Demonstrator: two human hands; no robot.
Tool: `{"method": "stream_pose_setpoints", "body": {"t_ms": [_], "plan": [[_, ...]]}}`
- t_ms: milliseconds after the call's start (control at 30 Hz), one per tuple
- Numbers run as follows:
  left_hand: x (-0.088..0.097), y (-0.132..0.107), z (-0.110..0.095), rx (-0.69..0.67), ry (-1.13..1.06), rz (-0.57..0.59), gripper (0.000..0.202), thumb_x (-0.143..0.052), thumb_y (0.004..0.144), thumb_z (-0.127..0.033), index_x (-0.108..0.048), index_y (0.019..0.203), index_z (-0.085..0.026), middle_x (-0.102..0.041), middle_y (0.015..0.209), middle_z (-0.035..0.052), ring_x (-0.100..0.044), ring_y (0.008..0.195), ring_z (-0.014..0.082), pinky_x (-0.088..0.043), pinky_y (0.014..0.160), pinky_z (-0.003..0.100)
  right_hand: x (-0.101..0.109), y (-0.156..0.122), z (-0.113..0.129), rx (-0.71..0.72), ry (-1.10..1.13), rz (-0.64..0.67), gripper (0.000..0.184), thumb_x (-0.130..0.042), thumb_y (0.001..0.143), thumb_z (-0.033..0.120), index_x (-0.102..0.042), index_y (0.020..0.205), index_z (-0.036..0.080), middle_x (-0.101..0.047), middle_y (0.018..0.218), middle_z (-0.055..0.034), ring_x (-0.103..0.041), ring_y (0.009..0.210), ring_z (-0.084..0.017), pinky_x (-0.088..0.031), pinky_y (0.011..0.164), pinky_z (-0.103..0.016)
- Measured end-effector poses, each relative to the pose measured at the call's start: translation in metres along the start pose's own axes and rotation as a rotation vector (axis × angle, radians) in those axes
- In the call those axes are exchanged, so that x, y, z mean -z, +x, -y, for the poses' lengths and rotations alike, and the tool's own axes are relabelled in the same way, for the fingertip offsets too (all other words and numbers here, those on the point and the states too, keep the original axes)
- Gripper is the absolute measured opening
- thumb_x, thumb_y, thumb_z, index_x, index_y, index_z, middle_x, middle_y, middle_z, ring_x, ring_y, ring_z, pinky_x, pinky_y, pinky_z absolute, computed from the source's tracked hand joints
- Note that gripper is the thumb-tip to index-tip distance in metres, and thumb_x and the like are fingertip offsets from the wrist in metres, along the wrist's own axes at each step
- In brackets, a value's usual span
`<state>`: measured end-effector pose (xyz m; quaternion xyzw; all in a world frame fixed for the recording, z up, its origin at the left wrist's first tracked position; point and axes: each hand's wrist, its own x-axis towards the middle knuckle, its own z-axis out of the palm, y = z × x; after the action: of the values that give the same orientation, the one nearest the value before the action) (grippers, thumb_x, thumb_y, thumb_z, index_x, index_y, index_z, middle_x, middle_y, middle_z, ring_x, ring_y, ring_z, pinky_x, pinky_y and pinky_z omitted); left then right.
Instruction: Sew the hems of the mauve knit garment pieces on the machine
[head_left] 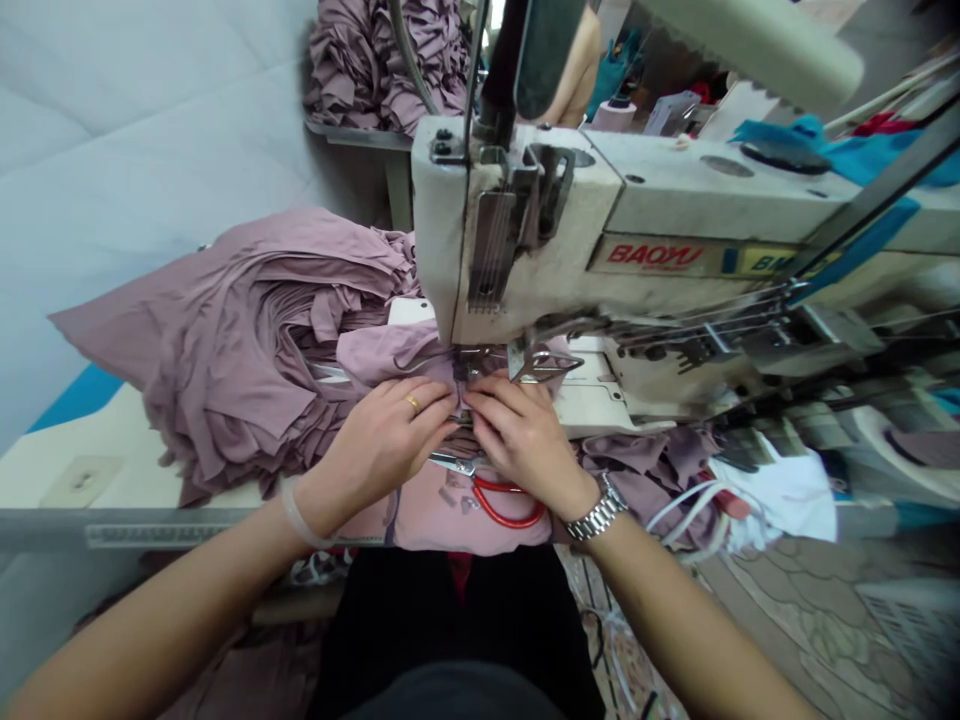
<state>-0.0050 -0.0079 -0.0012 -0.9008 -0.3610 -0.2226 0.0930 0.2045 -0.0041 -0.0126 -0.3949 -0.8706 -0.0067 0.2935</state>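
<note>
The mauve fabric pieces are smooth cloth with a faint sheen. The sewing machine has a smooth, scuffed casing of painted metal. The scissors pair shiny metal blades with glossy plastic handles; the wristwatch has a polished metal bracelet.

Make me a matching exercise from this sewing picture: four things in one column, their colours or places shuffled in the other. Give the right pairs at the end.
Things
1. Scissors
2. Wristwatch
3. Ring
4. Large cloth pile

Colours or places
A. Gold-coloured, on a finger of the left hand
B. Mauve, heaped to the left of the sewing machine
C. With red handle loops
D. Silver-coloured, with a metal link band

Right pairs
1-C, 2-D, 3-A, 4-B
</note>
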Motion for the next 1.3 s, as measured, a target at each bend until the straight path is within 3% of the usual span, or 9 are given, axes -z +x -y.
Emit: {"method": "stream_pose_setpoints", "body": {"t_ms": [167, 467, 933, 1067, 1300], "plan": [[0.0, -0.005, 0.004, -0.023, -0.018, -0.006, 0.026, -0.05, 0.097, -0.026, -0.065, 0.114, -0.015, -0.066, 0.115, 0.009, -0.061, 0.106, 0.0212, -0.049, 0.093, 0.037, 0.002, 0.0, -0.005, 0.022, 0.186, 0.022, 0.021, -0.051, 0.094, 0.017, -0.066, 0.109, 0.015, -0.068, 0.109, -0.0073, -0.059, 0.098, -0.02, -0.048, 0.088, -0.038], [-0.004, 0.002, 0.007, -0.005, -0.002, -0.02, 0.029, -0.05, 0.096, -0.029, -0.063, 0.115, -0.011, -0.065, 0.116, 0.0119, -0.061, 0.107, 0.023, -0.051, 0.093, 0.037, 0.0, 0.006, -0.006, -0.013, 0.074, 0.056, 0.029, -0.048, 0.095, 0.018, -0.065, 0.118, 0.014, -0.067, 0.113, -0.0116, -0.06, 0.102, -0.022, -0.05, 0.09, -0.041], [-0.008, 0.002, 0.019, -0.002, -0.069, -0.005, 0.032, -0.051, 0.096, -0.031, -0.063, 0.12, -0.014, -0.064, 0.123, 0.0115, -0.062, 0.112, 0.0229, -0.053, 0.093, 0.038, -0.001, 0.004, -0.016, -0.022, 0.126, 0.041, 0.033, -0.045, 0.094, 0.01, -0.065, 0.119, 0.017, -0.066, 0.116, -0.0098, -0.06, 0.107, -0.021, -0.051, 0.094, -0.041], [-0.01, 0.003, 0.022, -0.001, -0.053, 0.024, 0.033, -0.051, 0.097, -0.032, -0.062, 0.123, -0.015, -0.063, 0.125, 0.0114, -0.061, 0.114, 0.023, -0.053, 0.093, 0.038, 0.0, 0.005, -0.013, 0.016, 0.025, 0.044, 0.031, -0.046, 0.094, 0.011, -0.066, 0.118, 0.015, -0.066, 0.115, -0.0116, -0.06, 0.105, -0.022, -0.051, 0.092, -0.04], [-0.013, 0.001, 0.013, -0.066, -0.04, -0.056, 0.028, -0.046, 0.097, -0.024, -0.063, 0.116, -0.013, -0.065, 0.118, 0.0115, -0.061, 0.11, 0.0228, -0.051, 0.098, 0.039, 0.003, 0.005, 0.001, 0.196, -0.311, 0.083, 0.03, -0.047, 0.093, 0.008, -0.061, 0.119, 0.004, -0.065, 0.116, -0.0183, -0.059, 0.099, -0.024, -0.05, 0.084, -0.038]]}}
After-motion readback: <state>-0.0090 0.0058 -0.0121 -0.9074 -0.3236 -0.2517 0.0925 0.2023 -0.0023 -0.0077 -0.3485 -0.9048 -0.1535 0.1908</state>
